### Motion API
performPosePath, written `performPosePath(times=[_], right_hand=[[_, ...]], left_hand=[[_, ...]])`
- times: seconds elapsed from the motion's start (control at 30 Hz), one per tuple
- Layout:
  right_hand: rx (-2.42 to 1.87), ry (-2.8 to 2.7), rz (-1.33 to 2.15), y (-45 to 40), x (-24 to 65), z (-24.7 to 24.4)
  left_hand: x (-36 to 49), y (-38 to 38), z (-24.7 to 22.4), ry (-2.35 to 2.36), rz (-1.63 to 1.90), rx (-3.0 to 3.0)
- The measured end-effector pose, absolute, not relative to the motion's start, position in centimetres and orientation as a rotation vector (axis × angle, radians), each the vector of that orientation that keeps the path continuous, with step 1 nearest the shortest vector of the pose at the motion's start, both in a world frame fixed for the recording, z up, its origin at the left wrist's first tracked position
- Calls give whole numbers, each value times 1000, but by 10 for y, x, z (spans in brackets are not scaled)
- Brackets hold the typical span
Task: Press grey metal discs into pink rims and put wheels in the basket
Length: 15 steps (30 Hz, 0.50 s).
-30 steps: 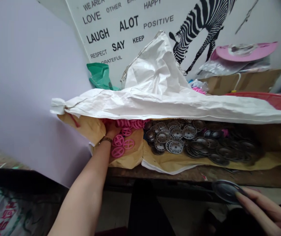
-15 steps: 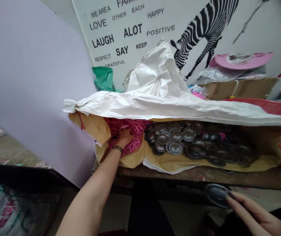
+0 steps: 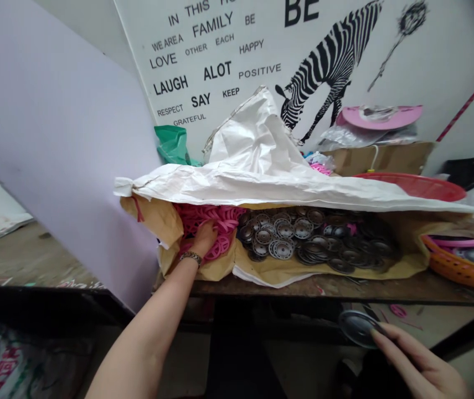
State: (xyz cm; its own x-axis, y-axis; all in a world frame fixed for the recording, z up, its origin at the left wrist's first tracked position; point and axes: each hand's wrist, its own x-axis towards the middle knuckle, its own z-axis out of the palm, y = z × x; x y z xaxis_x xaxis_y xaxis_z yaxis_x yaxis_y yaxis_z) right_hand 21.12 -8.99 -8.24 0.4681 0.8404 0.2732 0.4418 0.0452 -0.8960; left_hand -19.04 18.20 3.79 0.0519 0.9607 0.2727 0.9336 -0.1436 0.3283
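Note:
My left hand (image 3: 204,237) reaches down into a heap of pink plastic spoked rings (image 3: 222,245) at the left end of a paper-lined white sack. Its fingers look drawn together among the rings, and their tips are hidden. At the lower right, my right hand (image 3: 417,354) pinches a dark grey round disc (image 3: 355,327) by its edge, in front of the table. Many similar grey wheel-like discs (image 3: 282,248) lie piled in the middle of the sack, beside the pink rings.
The sack (image 3: 237,185) lies open along the table (image 3: 303,289). An orange basket (image 3: 461,269) with pink and grey pieces stands to its right, a red basin (image 3: 420,185) behind. A pale upright panel (image 3: 75,138) borders the left side.
The view has shifted, showing more of the right side and the orange basket. My left hand stays in the pink rings, its fingers looking more drawn in. The right hand still holds the disc.

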Motion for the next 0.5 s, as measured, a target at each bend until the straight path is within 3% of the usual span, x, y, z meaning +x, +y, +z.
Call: performPosePath(times=[0.13,0.5], right_hand=[[-1598,-1171,603,-93,206,-73],[-1625,-1107,644,-100,196,-54]], left_hand=[[-188,174,37,2078,646,2169],[-194,170,55,2129,885,2000]])
